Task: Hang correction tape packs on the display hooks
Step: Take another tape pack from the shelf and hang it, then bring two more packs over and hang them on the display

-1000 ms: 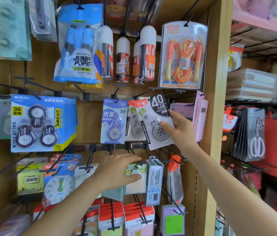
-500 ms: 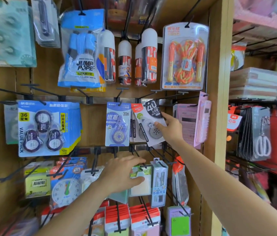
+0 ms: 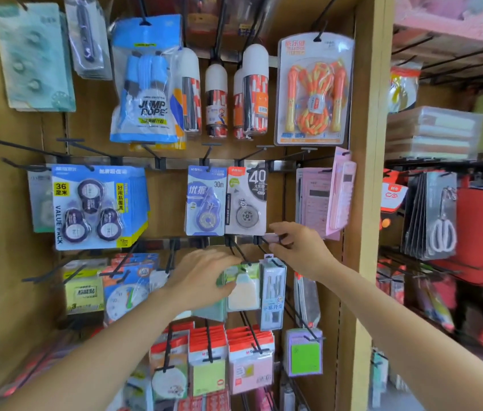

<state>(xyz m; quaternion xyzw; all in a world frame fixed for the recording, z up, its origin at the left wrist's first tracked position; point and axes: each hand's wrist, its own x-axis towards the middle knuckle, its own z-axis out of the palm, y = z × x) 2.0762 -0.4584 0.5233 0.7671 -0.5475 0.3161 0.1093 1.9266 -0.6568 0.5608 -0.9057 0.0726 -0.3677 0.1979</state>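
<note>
Grey "40" correction tape pack [image 3: 246, 200], upright on hook, wheel visible

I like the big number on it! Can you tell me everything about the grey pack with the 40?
The grey correction tape pack is a flat card with a red top corner, a big white 40 on a dark patch and a round grey tape wheel under clear plastic. It hangs straight on a black hook, beside the blue 30m pack. The right hand is just below it, not holding it.
</note>
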